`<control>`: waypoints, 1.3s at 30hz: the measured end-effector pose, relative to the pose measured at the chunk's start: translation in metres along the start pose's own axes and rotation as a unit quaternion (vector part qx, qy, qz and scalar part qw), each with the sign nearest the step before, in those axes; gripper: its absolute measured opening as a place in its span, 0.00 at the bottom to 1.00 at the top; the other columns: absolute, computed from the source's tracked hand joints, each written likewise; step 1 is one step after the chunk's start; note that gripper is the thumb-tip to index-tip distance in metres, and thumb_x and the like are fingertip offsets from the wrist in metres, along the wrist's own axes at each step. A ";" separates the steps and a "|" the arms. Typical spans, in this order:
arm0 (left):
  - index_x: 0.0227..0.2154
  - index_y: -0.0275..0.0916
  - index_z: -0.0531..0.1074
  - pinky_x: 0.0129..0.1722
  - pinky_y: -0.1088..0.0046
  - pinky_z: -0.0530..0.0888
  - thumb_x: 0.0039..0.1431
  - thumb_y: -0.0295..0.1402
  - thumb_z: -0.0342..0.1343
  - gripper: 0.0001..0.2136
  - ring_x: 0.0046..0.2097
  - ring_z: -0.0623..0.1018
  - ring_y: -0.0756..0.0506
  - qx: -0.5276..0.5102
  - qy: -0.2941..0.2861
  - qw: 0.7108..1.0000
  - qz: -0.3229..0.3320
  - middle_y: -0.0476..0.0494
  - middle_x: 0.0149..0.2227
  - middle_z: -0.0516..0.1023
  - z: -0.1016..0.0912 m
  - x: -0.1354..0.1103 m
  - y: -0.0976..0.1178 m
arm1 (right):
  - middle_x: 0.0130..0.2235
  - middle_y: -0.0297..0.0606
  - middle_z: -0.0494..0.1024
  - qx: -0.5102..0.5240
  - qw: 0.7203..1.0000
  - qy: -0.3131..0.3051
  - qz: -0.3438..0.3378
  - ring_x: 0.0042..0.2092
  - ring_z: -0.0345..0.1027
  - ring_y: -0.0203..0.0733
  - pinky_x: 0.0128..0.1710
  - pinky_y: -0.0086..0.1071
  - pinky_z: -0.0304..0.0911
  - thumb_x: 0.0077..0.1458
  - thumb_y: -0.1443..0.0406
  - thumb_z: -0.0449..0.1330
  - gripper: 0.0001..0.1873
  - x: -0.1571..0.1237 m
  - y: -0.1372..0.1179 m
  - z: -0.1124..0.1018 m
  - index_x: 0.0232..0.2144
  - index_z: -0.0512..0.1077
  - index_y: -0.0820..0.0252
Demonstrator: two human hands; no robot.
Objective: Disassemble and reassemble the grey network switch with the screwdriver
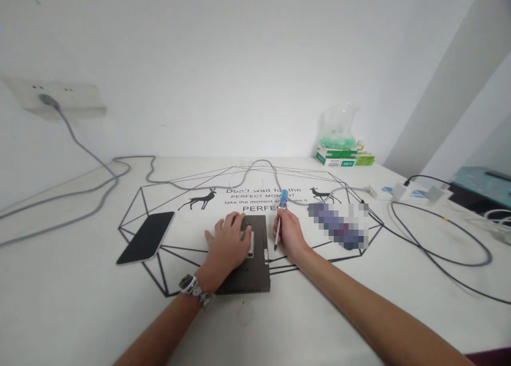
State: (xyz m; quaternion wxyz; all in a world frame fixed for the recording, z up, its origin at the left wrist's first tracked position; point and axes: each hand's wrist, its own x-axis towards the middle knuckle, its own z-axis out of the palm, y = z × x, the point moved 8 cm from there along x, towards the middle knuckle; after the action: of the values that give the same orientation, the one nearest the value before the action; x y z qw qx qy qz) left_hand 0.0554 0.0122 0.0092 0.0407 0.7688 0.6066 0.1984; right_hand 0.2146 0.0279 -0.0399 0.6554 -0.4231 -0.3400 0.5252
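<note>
Left hand [229, 243] spread loosely over a dark-grey, flat rectangular case [255, 281], presumably steadying it on the white printed surface [96, 318]; right hand [292, 235] closed round a blue-handled, metal-shafted screwdriver [278, 232], pen-style, likely for control, tip down beside the case's right edge.

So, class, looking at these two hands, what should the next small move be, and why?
Probably bring the screwdriver left over the dark vented case: the right hand holds it tip-down just beyond the case's right edge, while the left hand rests on the case.
</note>
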 end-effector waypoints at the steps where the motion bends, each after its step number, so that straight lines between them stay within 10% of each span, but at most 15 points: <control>1: 0.57 0.44 0.66 0.56 0.31 0.60 0.67 0.39 0.45 0.18 0.63 0.64 0.31 0.001 0.001 1.000 -0.007 0.34 0.63 0.65 0.000 0.001 -0.002 | 0.15 0.22 0.57 0.003 1.000 -0.003 0.007 0.15 0.48 0.30 0.14 0.26 0.46 0.53 0.51 0.58 0.18 -0.003 0.002 0.003 0.23 0.58 0.55; 9: 0.43 0.36 0.73 0.50 0.58 0.71 0.65 0.45 0.48 0.18 0.49 0.75 0.38 -0.021 -0.068 0.991 0.114 0.36 0.46 0.75 0.012 0.051 0.010 | 0.15 0.22 0.57 0.010 0.998 -0.035 0.047 0.16 0.48 0.28 0.15 0.24 0.45 0.50 0.54 0.60 0.17 -0.012 0.006 0.019 0.22 0.59 0.56; 15: 0.42 0.39 0.75 0.49 0.61 0.70 0.66 0.43 0.47 0.16 0.48 0.75 0.38 0.002 -0.075 0.970 0.232 0.38 0.45 0.77 0.024 0.060 0.030 | 0.15 0.21 0.57 0.009 0.997 -0.057 0.057 0.14 0.46 0.27 0.12 0.24 0.44 0.50 0.52 0.60 0.18 -0.009 0.005 0.021 0.23 0.59 0.56; 39: 0.33 0.38 0.75 0.37 0.68 0.67 0.67 0.43 0.46 0.17 0.40 0.76 0.41 0.043 -0.021 0.995 0.083 0.38 0.37 0.80 0.005 0.063 -0.023 | 0.20 0.25 0.72 -0.104 0.988 -0.017 -0.113 0.14 0.60 0.31 0.12 0.24 0.54 0.59 0.46 0.57 0.20 -0.002 -0.042 0.000 0.36 0.64 0.56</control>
State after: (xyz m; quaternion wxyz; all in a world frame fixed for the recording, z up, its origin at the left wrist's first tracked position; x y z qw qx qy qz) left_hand 0.0477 0.0791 0.0138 0.0036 0.8214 0.5479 0.1583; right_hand 0.2303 0.0219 -0.0019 0.6566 -0.4391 -0.4498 0.4169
